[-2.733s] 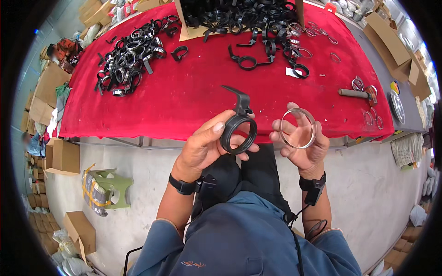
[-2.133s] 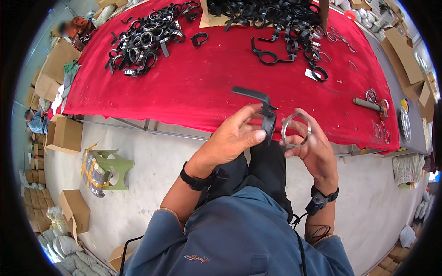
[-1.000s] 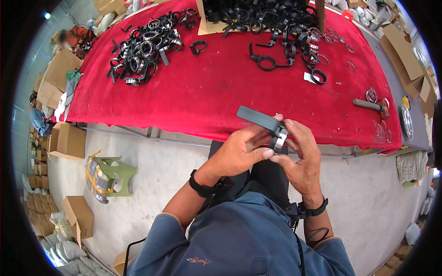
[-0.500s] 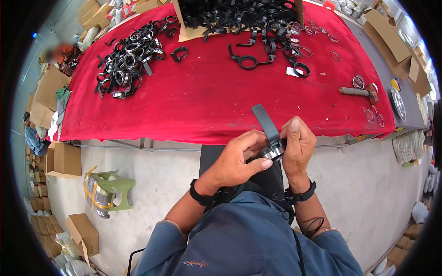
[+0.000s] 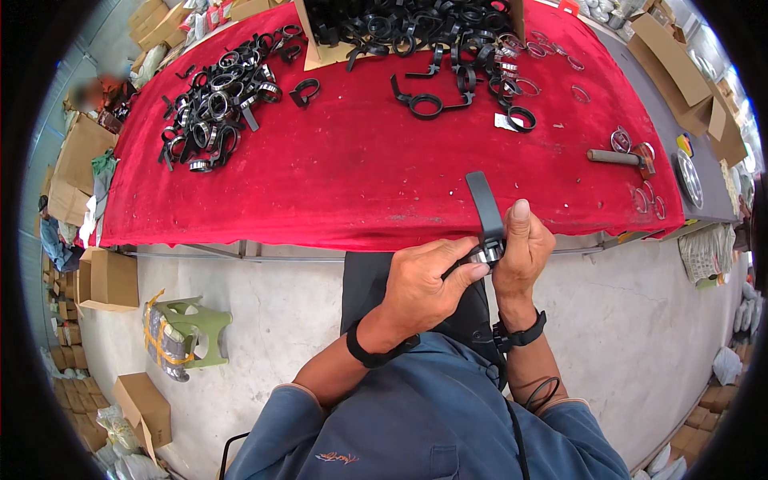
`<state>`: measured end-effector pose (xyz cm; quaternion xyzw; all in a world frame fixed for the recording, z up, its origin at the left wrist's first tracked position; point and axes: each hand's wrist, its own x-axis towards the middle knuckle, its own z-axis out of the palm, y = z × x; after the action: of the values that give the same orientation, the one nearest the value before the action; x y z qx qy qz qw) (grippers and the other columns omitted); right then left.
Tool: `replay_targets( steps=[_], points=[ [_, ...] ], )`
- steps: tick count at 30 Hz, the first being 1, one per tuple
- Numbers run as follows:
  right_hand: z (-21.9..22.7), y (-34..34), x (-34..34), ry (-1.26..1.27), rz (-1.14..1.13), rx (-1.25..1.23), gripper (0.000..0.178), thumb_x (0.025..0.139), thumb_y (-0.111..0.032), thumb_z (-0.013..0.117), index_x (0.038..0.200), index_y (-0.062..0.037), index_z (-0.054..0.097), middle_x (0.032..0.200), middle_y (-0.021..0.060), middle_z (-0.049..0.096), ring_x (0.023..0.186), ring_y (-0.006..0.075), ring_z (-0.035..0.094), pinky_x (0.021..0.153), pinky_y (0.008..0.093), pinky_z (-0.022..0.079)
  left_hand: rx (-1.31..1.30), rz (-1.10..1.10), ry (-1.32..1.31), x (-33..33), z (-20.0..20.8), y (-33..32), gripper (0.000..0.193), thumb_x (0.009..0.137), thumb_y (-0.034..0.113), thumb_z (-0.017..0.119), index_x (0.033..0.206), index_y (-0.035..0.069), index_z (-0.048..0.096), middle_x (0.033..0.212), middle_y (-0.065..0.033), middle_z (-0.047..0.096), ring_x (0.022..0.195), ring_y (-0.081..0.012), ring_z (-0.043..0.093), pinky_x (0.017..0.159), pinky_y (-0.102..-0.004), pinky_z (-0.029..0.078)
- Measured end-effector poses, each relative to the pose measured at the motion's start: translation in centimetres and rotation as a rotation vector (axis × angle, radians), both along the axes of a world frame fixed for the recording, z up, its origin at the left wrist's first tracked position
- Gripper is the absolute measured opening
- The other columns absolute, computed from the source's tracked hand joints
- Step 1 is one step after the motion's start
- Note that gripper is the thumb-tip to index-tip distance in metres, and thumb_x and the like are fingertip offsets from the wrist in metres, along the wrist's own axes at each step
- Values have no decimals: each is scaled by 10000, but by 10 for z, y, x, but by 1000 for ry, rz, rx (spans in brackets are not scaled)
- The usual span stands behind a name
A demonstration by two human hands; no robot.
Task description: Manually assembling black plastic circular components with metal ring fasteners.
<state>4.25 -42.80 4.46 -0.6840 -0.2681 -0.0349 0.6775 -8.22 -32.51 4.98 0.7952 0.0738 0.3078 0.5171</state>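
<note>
As both hands [image 5: 424, 282] [image 5: 520, 258] grip it, a black bracket [image 5: 484, 206] protrudes.

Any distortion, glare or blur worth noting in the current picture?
Head view: fisheye bending bows the sides of the red cloth, and the corners are black; head view: glints on the metal ring; head view: left hand and right hand fairly sharp, an upper-left patch blurred.

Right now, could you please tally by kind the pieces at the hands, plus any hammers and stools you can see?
Black ring bracket with flat arm: 1
Shiny silver metal ring: 1
Hammer with grey-brown handle: 1
Green plastic stool: 1
Total: 4
</note>
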Motion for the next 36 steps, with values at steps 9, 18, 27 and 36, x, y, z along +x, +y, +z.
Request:
replay_targets(
  steps=[9,18,27,36],
  points=[
    [-13,4,15,307,-155,41,644,1135,-471,562,629,-82,477,598,-53,450,572,59,388,517,320,285,-146,-49,39,9,-7,-1,405,941,91,820,1314,-27,715,1099,-180,800,953,-217,786,849,-331,606],
    [-34,20,21,275,-171,-14,644,1130,-499,553,633,-113,417,613,-66,404,587,66,343,528,347,244,-109,-49,127,-1,-26,5,340,943,28,750,1276,-28,708,1046,-178,793,955,-255,804,825,-338,612],
    [-61,-13,38,597,227,163,611,1149,-561,442,985,-25,684,888,56,660,813,172,628,792,345,545,-258,109,155,-19,-64,76,381,1048,105,671,1393,-48,623,1131,-155,784,991,-224,767,880,-354,606],
    [-90,-56,48,651,74,54,642,1113,-583,516,929,9,682,808,89,660,700,174,643,643,322,549,-61,525,-124,-91,41,410,462,1130,379,541,1272,-48,647,1167,-210,750,983,-290,774,866,-409,648]
  ],
)
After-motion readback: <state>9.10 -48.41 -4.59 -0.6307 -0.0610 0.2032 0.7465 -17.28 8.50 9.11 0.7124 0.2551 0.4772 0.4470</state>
